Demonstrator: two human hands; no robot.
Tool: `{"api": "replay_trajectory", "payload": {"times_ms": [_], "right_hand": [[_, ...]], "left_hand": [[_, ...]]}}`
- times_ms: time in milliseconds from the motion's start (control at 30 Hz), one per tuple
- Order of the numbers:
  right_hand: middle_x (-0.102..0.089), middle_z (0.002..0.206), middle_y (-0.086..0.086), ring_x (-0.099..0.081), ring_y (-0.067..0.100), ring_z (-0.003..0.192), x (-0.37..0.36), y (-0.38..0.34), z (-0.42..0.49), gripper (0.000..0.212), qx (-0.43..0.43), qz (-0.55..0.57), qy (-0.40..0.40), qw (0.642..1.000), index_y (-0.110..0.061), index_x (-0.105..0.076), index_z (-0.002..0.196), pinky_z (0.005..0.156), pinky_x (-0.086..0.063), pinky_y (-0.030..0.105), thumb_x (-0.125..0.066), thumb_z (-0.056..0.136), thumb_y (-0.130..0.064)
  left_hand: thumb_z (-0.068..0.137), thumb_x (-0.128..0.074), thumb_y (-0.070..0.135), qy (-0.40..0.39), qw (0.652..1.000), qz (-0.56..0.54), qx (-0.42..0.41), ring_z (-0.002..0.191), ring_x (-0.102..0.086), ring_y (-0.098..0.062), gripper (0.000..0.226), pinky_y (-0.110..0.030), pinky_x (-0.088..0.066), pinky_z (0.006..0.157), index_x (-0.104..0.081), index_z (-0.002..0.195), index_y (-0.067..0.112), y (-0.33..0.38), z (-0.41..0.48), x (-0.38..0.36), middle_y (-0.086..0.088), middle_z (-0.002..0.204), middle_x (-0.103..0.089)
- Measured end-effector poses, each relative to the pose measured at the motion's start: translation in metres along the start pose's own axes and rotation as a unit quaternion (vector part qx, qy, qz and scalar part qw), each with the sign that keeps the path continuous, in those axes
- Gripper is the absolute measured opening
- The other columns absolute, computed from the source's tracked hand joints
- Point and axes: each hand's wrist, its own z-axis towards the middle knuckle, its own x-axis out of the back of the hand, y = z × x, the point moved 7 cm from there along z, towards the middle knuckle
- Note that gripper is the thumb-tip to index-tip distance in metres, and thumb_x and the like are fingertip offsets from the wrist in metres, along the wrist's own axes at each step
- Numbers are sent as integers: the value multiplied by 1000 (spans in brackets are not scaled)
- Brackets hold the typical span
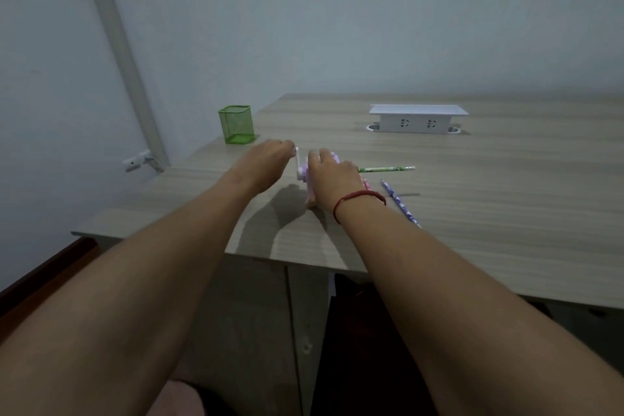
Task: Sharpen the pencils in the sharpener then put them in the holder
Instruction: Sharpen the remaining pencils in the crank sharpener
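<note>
The sharpener (305, 176), a small pink and lilac plastic box, is found at mid-frame on the table (472, 230). It is mostly covered by the right hand (332, 176), whose fingers are curled over its top to pin it down. Its white crank (297, 164) is pinched by the curled fingertips of the left hand (270, 159). A green pencil (386, 169) is seen sticking out level from the sharpener's right side, its far end free. A blue pencil (400, 203) lies just right of the right wrist, apart from the green one. The green mesh holder (236, 125) stands upright at the upper left, near the table's corner.

The sharpener is judged light and liable to slide or tip under cranking, so it is best held down from above. The pencils are thin, stiff and light, with brittle leads. They are best taken at mid-shaft and lowered into the holder, not dropped. The holder itself is probably light and easily knocked.
</note>
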Motion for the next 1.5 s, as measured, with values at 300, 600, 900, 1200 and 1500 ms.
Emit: {"api": "replay_trajectory", "payload": {"times_ms": [300,600,900,1200,1500], "right_hand": [[-39,144,9,-48,28,127,4,0,-5,82,-7,-14,3,1000,-11,-29,145,97,-46,48,-73,80,-35],[-42,141,10,-53,32,123,4,2,-4,73,-19,1,-7,1000,-11,-33,142,98,-46,49,-71,83,-30],[-43,142,12,-48,33,128,9,3,2,60,-47,41,-7,998,-10,-38,140,103,-43,52,-66,88,-22],[-44,136,10,-51,32,118,1,1,3,74,13,62,17,998,-11,-37,139,96,-49,45,-73,78,-36],[-47,130,10,-58,33,109,6,13,4,66,19,52,37,998,-12,-40,134,88,-51,42,-68,80,-38]], "left_hand": [[97,-44,2,1,1000,-6,8,87,-61,-37,13,-31,-34,66,-57,99,-2,0,0,4,-23,95,-66],[98,-43,6,6,999,-17,27,86,-61,-36,15,-34,-39,66,-56,103,-1,-1,3,3,-21,96,-65],[97,-47,9,-20,999,-27,24,93,-60,-30,15,-30,-42,72,-57,107,3,31,-50,-5,-17,106,-64],[91,-55,16,-91,995,-23,23,97,-62,-24,18,-35,-51,84,-61,107,10,22,-50,-34,-8,111,-62],[98,-42,16,-197,977,56,-54,104,-61,-31,23,-39,-47,84,-57,114,9,-1,12,-37,-13,116,-63]]}}
